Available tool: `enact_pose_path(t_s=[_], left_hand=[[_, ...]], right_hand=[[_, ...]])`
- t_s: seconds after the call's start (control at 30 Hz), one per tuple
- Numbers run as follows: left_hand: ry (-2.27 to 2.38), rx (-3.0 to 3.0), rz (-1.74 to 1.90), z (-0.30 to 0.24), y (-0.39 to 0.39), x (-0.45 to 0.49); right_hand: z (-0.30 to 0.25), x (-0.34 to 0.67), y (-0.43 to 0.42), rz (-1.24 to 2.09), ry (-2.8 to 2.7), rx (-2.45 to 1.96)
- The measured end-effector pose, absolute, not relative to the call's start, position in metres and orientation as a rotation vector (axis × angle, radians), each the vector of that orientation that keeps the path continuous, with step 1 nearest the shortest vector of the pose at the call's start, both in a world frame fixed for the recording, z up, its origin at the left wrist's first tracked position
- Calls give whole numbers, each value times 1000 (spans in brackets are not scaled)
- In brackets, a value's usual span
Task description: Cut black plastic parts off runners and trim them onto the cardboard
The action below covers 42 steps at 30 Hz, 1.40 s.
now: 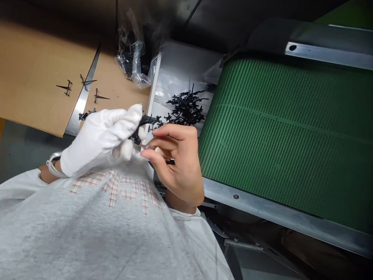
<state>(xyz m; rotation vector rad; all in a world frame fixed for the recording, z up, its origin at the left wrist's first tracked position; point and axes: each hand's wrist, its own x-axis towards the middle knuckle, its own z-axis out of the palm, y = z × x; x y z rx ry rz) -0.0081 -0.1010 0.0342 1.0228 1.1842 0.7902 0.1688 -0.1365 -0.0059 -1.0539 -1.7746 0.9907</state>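
Note:
My left hand (pixel 100 132), in a white glove, is closed round a black plastic part (pixel 148 119); its fingers hide much of the piece. Bare and bent at the fingers, my right hand (pixel 177 159) faces it from the right. Between its thumb and fingers is a small knife (pixel 150 147) with a thin shiny blade and a pale handle end, mostly covered by the hand. The blade tip lies close to the glove's fingers; whether it touches the black part I cannot tell. Beyond my hands lies a pile of black plastic parts (pixel 186 107).
Several thin black pieces (pixel 68 88) lie on brown cardboard (pixel 32 74) at the left, beside a metal strip (pixel 83 103). A clear plastic bag (pixel 136 58) stands behind. To the right is a green conveyor belt (pixel 279 144) with a metal side rail (pixel 262 206).

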Motion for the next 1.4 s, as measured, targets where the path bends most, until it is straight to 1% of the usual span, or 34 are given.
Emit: enact_pose_path(t_s=[0.23, 0.47, 0.63, 0.8, 0.9, 1.0, 1.1, 1.2, 1.3, 1.4], left_hand=[[1128, 979, 781, 25, -104, -14], [1157, 912, 790, 28, -106, -12], [1141, 836, 794, 29, -104, -10], [1123, 773, 802, 34, -104, -7], [1184, 842, 812, 28, -102, -8], [1404, 1060, 773, -5, -90, -27], [1747, 1340, 412, -63, -72, -71], [1893, 1366, 228, -121, -63, -121], [1939, 1406, 180, -158, -68, -153], [1854, 1501, 262, -175, -77, -161]], right_hand=[[-1, 169, -133, 829, -1837, -1070], [4, 168, -132, 816, -1843, -1088], [3, 167, -133, 747, -1802, -1124], [3, 168, -134, 795, -1821, -1092], [2, 168, -132, 818, -1814, -1096], [-4, 172, -129, 839, -1782, -1120], [-20, 182, -125, 882, -1716, -1184], [-52, 195, -116, 984, -1600, -1337], [-94, 207, -106, 1108, -1517, -1668], [-131, 217, -102, 1125, -1508, -1812]])
